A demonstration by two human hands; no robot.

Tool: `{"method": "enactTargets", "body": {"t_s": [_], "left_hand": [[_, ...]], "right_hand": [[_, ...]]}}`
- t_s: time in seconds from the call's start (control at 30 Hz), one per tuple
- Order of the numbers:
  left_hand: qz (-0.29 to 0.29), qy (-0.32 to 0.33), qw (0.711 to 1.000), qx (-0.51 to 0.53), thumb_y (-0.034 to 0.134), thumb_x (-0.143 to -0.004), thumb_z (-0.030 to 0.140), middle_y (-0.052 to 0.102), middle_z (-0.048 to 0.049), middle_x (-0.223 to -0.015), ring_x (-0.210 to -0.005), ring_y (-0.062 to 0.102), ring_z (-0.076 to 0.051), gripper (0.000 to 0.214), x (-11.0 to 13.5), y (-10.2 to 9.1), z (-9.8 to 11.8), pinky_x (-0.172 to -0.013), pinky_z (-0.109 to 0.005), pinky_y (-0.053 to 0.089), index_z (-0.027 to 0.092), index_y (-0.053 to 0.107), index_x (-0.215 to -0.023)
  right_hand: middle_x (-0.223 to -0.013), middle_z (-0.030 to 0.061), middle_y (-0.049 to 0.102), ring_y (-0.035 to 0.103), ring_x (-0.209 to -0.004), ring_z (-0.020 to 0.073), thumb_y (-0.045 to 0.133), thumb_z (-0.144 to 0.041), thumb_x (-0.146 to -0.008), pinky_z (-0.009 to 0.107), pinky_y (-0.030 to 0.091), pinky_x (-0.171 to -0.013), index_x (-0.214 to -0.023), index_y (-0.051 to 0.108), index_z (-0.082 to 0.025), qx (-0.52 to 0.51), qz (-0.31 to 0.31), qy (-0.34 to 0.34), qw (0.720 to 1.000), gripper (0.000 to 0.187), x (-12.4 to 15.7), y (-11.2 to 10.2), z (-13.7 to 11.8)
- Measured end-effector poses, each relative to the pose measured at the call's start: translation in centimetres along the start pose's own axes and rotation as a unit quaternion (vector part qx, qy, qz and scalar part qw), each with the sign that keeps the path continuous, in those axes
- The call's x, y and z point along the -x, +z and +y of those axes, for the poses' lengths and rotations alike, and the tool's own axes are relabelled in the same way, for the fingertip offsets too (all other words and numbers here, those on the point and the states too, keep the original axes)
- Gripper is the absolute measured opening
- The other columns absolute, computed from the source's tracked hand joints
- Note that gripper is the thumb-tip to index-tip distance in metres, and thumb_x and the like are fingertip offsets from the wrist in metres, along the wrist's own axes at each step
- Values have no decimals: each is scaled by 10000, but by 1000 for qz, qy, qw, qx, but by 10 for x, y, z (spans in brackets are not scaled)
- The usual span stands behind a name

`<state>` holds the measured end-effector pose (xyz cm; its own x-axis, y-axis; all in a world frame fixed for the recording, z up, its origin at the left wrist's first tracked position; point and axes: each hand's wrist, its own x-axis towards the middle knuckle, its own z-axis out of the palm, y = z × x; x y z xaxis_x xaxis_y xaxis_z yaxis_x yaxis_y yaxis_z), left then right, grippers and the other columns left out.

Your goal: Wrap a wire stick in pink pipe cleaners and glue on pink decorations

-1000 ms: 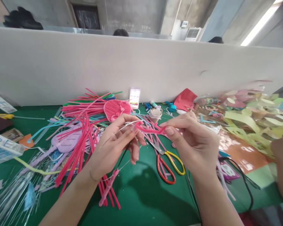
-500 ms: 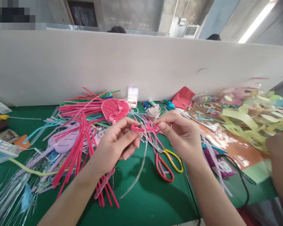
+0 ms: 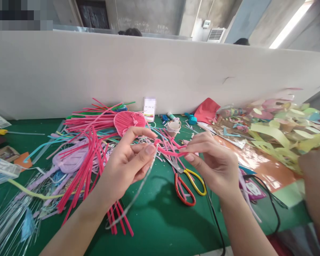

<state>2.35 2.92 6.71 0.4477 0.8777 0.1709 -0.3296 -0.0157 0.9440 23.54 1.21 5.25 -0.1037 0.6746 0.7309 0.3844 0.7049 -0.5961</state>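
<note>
Pinching one pink stem (image 3: 168,153) with two hands, above one green table (image 3: 146,227). Grasp it between thumb and fingers of left hand (image 3: 128,161) and, across a gap, of right hand (image 3: 215,161). Show two pink lengths near the right fingertips; cannot tell whether doubled or separate. Let one whitish strand (image 3: 146,178) hang from the left fingertips, at the stem's end; cannot tell whether looped round or only crossing. See one pair of scissors (image 3: 179,170) lying just below the grip, with one red handle and one yellow. Count one white roll (image 3: 174,127) just beyond the grip, one phone (image 3: 149,111) farther off, before one white partition (image 3: 162,71), and one red sheet (image 3: 207,111) beyond the right hand. Find one pink disc (image 3: 126,124) beyond the left hand, and loose pink stems (image 3: 89,161) left of it, too tangled to count. Note farther left one lilac piece (image 3: 69,160) and two cartons (image 3: 2,170). See right of the grip one purple packet (image 3: 253,190), one orange sheet (image 3: 270,172), and yellowish strips (image 3: 272,135) past counting. Spot at far right one arm (image 3: 316,181) of another person, blurred, well apart from the grip.
</note>
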Motion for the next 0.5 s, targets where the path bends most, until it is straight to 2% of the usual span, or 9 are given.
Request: {"method": "enactTargets", "body": {"t_s": [0.2, 0.3, 0.4, 0.5], "left_hand": [[42, 83, 988, -127, 633, -916, 329, 408, 74, -515, -418, 332, -68, 96, 5, 8, 3, -365, -177, 243, 241, 668, -928], [63, 69, 986, -138, 657, -891, 354, 394, 69, -510, -409, 320, -77, 114, 5, 9, 5, -366, -203, 231, 243, 680, -903], [41, 46, 991, -123, 661, -885, 360, 393, 65, -502, -405, 323, -85, 112, 5, 10, 5, -368, -212, 226, 252, 692, -889], [26, 40, 994, -102, 664, -885, 342, 389, 64, -499, -408, 329, -84, 95, 6, 10, 5, -374, -207, 236, 255, 701, -878]], "right_hand": [[-764, 5, 675, 576, -753, 188, 675, -145, -862, 368, 454, -705, -872, 724, -275, 4, -1, 11, 1000, 140, 0, -8, -4], [-750, 8, 655, 570, -744, 194, 691, -166, -857, 368, 449, -666, -875, 727, -292, 28, 5, 17, 999, 132, -3, -13, -6], [-768, 6, 652, 571, -743, 191, 708, -200, -854, 379, 451, -678, -860, 729, -307, 58, 3, 8, 998, 109, -15, -20, -6], [-785, 8, 662, 581, -768, 189, 713, -270, -861, 385, 462, -710, -830, 734, -300, 70, -46, -2, 996, 48, -36, -26, -6]]}}
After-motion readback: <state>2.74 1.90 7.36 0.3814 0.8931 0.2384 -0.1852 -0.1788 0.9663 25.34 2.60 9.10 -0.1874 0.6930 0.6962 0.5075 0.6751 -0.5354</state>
